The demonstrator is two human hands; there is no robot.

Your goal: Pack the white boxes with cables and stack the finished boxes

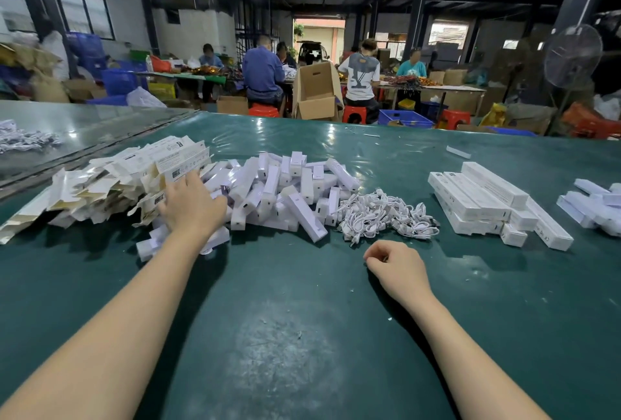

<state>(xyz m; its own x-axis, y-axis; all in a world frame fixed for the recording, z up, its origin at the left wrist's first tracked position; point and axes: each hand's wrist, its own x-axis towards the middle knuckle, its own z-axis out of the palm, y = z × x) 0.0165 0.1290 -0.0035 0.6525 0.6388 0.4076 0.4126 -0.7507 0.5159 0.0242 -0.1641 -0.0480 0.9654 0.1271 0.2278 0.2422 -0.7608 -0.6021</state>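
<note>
Table (302, 335) first: green, scuffed pale in the patch nearest me, with both my bare forearms laid out over it. My right hand (393, 266) rests on the surface, fingers loosely curled with the thumb against them, and I see nothing held in it. Just ahead of its knuckles, a touch to the right, lies the heap of cables (386, 214), small white coils tangled together. That makes the right hand much the nearer one for picking a cable.

My left hand (193, 206) reaches further out and sits on the seam between two piles: flat cartons (111, 181) fanned out to its left, white boxes (279, 194) heaped to its right. I only see its back, and the fingertips dip into the pile, so I cannot tell whether it grasps anything. The boxes lie every way. The clearest one near the cables runs slantwise, far-left to near-right, and two more poke out beside my left wrist. Whether any of them already holds a cable I cannot tell.

To the right, well apart from the cables, finished boxes (487, 201) are stacked in rough layers, long axes slanting away from me. Another heap (594, 207) lies at the right edge.

Beyond the table stands an open cardboard carton (316, 93), its contents hidden from me, with people seated at benches, blue crates (405, 117) and a fan (573, 54).
</note>
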